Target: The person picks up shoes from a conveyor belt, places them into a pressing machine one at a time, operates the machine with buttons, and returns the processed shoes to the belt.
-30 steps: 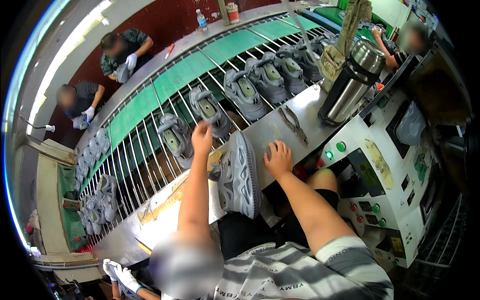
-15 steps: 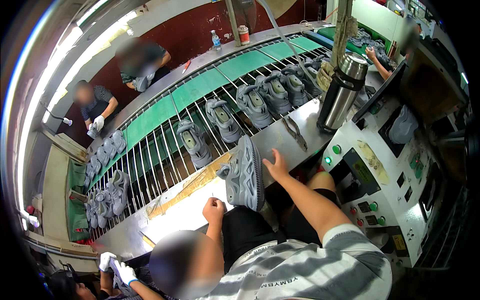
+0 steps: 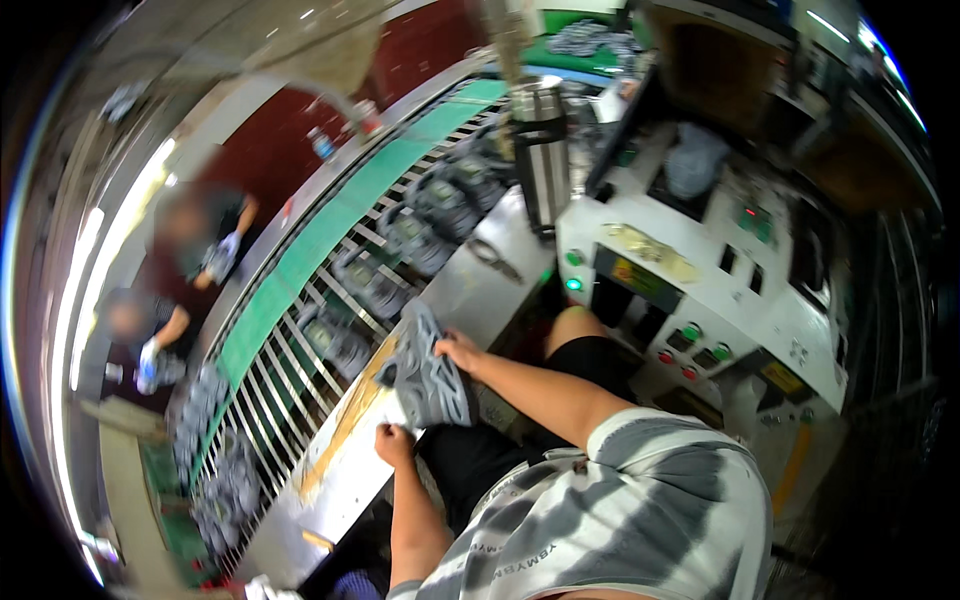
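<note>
A grey sneaker [image 3: 428, 385] with a thick, sculpted sole stands on its side edge between the metal bench ledge [image 3: 265, 545] and my lap. At its sole side, my right hand [image 3: 460, 352] has its fingers closed on the shoe. Just left of the shoe's near end, my left hand [image 3: 394, 444] is closed in a fist over the ledge; whatever it may hold is hidden. A pair of pliers [image 3: 495, 262] lies on the ledge beyond the shoe.
More grey sneakers [image 3: 418, 238] line the roller conveyor [image 3: 270, 400] with its green belt [image 3: 330, 212]. A steel thermos [image 3: 541, 165] stands by a white machine panel [image 3: 640, 300] with buttons at right. Two people [image 3: 205, 235] work across the conveyor.
My right hand has moved from apart and open onto the shoe's sole side, closing on it. The view has turned right, shifting everything leftward and blurring it.
</note>
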The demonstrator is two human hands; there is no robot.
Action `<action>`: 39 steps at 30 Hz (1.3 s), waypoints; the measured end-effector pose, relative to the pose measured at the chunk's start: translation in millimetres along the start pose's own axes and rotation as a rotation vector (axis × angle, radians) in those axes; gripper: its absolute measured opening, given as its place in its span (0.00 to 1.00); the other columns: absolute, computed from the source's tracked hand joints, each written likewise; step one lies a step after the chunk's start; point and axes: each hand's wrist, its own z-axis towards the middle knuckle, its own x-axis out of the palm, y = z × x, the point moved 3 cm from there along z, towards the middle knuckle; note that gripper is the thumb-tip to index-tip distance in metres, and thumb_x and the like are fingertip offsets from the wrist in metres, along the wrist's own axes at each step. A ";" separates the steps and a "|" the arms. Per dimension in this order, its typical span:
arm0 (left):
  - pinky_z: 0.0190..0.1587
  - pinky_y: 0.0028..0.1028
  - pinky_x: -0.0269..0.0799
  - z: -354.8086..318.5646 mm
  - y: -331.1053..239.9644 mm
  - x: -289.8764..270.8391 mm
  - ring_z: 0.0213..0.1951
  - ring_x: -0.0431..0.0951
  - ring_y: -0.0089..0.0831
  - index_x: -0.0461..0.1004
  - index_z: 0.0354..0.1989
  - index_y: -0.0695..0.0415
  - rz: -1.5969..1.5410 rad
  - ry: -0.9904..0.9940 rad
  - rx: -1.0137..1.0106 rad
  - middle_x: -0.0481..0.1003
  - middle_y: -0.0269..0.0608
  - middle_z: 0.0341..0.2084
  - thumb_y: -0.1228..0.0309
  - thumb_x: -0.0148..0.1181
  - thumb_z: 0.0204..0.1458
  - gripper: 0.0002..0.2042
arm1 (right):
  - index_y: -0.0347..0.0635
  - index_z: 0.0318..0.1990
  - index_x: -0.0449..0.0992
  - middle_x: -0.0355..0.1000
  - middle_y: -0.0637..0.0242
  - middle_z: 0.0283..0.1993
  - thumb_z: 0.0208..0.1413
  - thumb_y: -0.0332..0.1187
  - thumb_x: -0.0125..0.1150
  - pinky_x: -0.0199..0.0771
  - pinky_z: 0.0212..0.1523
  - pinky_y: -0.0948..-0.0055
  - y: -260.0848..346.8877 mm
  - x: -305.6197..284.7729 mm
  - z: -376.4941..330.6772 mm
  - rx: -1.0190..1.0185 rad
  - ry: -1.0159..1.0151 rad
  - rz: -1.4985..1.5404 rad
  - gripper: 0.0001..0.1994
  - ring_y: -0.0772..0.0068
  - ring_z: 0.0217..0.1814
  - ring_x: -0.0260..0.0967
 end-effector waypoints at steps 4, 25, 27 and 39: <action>0.32 0.41 0.71 1.2 6.2 -12.8 0.26 0.76 0.48 0.74 0.26 0.58 0.065 -0.008 0.024 0.77 0.49 0.22 0.71 0.55 0.45 0.05 | 0.42 0.37 0.77 0.76 0.59 0.35 0.47 0.44 0.53 0.70 0.45 0.66 6.9 -51.1 -72.2 0.366 0.301 0.663 0.17 0.62 0.36 0.72; 0.32 0.36 0.70 -18.0 -93.9 57.3 0.25 0.75 0.38 0.75 0.30 0.59 -0.022 0.191 0.061 0.77 0.45 0.25 0.67 0.51 0.51 0.09 | 0.52 0.68 0.59 0.62 0.50 0.65 0.32 0.47 0.67 0.63 0.60 0.65 379.1 -557.9 -515.2 -0.200 -1.612 -0.865 0.48 0.54 0.66 0.61; 0.31 0.37 0.69 -19.8 -112.7 58.0 0.26 0.76 0.39 0.76 0.31 0.58 -0.037 0.232 -0.004 0.77 0.44 0.26 0.66 0.50 0.51 0.10 | 0.52 0.68 0.58 0.61 0.50 0.66 0.31 0.51 0.66 0.63 0.60 0.63 417.9 -570.3 -500.7 0.017 -1.622 -0.904 0.49 0.51 0.67 0.60; 0.37 0.36 0.71 -23.5 -89.3 79.3 0.29 0.75 0.41 0.75 0.28 0.61 -0.040 0.379 0.047 0.77 0.46 0.25 0.71 0.54 0.48 0.07 | 0.50 0.70 0.53 0.53 0.50 0.70 0.38 0.61 0.61 0.59 0.65 0.55 384.1 -645.2 -409.9 0.627 -1.458 -1.171 0.50 0.50 0.71 0.53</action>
